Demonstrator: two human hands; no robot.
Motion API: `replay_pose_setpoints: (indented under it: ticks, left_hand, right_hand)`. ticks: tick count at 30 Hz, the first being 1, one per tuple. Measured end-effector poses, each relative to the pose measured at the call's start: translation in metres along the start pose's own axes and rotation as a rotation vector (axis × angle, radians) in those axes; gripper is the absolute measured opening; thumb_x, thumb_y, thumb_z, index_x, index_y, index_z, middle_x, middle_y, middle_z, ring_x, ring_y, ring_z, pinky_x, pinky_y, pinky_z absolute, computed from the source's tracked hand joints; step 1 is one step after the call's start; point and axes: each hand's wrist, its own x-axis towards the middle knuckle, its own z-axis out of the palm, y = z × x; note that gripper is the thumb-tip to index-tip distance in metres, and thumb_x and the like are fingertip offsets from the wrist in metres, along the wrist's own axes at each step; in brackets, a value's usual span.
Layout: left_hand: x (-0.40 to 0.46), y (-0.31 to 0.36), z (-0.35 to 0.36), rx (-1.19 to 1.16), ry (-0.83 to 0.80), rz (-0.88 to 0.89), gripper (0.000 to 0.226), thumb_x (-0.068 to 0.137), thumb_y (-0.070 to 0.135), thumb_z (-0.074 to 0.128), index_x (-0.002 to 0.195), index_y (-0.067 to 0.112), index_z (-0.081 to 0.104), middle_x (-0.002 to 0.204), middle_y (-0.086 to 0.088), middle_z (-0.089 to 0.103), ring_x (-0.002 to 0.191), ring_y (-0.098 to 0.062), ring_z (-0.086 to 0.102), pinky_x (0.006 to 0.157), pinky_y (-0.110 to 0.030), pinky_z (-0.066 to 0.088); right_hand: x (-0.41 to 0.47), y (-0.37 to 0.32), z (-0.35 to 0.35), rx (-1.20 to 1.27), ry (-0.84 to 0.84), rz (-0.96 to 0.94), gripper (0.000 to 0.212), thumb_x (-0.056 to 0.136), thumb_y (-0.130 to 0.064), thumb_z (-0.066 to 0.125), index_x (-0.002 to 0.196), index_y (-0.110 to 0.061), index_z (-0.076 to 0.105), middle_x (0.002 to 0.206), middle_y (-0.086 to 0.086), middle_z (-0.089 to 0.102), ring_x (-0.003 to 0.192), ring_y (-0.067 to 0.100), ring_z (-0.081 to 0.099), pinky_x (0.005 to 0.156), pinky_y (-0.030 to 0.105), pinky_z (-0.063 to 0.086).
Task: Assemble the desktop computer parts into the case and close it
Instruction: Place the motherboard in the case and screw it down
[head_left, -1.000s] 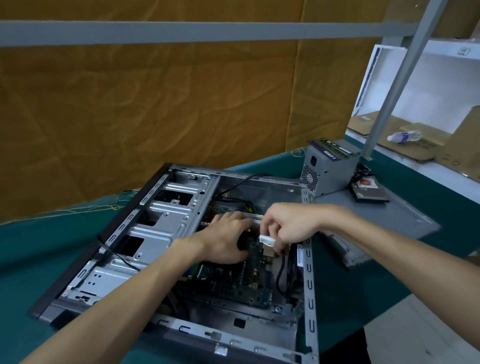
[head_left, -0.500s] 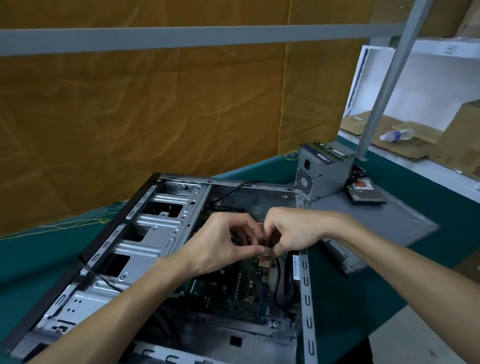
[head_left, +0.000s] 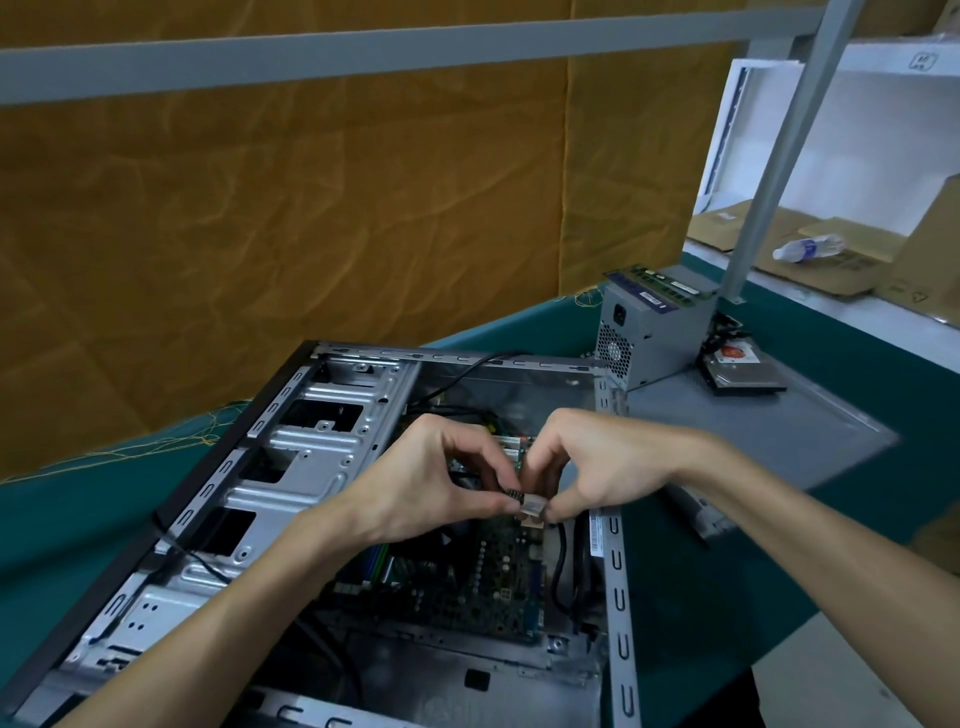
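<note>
Two hands work over the open case, which lies on its side on the green table, the motherboard already seated inside. Beyond it, the side panel carries the power supply and hard drive, both not yet fitted. The left hand pinches a small dark connector; the right hand pinches a pale plug, the two touching. Misaligned or forced, the plug's pins could bend. A second ago the left hand lay flat on the board; now it has lifted to meet the right.
</note>
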Motion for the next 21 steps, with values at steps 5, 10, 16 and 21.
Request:
replay_pose_setpoints:
  ticks: [5, 10, 16, 21]
  left_hand:
    - [0.0, -0.001, -0.002, 0.032, 0.026, -0.022, 0.014, 0.075, 0.012, 0.09, 0.081, 0.013, 0.077, 0.076, 0.006, 0.074, 0.068, -0.009, 0.068, 0.069, -0.021, 0.054]
    - [-0.001, 0.003, 0.002, 0.045, 0.055, -0.027, 0.023, 0.071, 0.013, 0.093, 0.082, 0.017, 0.073, 0.075, 0.01, 0.073, 0.063, -0.001, 0.06, 0.06, -0.018, 0.045]
    - [-0.003, 0.0, 0.001, -0.02, 0.059, -0.067, 0.044, 0.078, 0.01, 0.087, 0.098, 0.013, 0.048, 0.087, -0.002, 0.075, 0.059, -0.009, 0.054, 0.057, -0.027, 0.048]
    - [-0.005, -0.008, 0.003, 0.308, 0.078, 0.033, 0.033, 0.083, 0.018, 0.083, 0.098, 0.025, 0.054, 0.09, 0.015, 0.064, 0.068, -0.014, 0.062, 0.062, -0.032, 0.051]
  right_hand:
    - [-0.001, 0.0, 0.005, 0.085, -0.001, -0.042, 0.031, 0.09, -0.041, 0.076, 0.079, -0.013, 0.07, 0.072, 0.01, 0.066, 0.069, 0.032, 0.06, 0.069, 0.048, 0.052]
    - [0.005, -0.003, 0.002, 0.111, 0.024, 0.025, 0.066, 0.092, -0.067, 0.059, 0.056, -0.015, 0.039, 0.062, 0.015, 0.019, 0.055, 0.032, 0.019, 0.05, 0.034, 0.017]
    - [0.005, -0.003, -0.005, 0.112, -0.103, 0.028, 0.029, 0.096, -0.045, 0.067, 0.077, -0.024, 0.073, 0.065, 0.007, 0.061, 0.06, 0.014, 0.048, 0.064, 0.033, 0.035]
    - [0.005, 0.006, 0.015, -0.087, 0.154, 0.073, 0.021, 0.096, -0.038, 0.066, 0.086, -0.021, 0.074, 0.08, 0.001, 0.072, 0.076, 0.015, 0.063, 0.078, 0.035, 0.045]
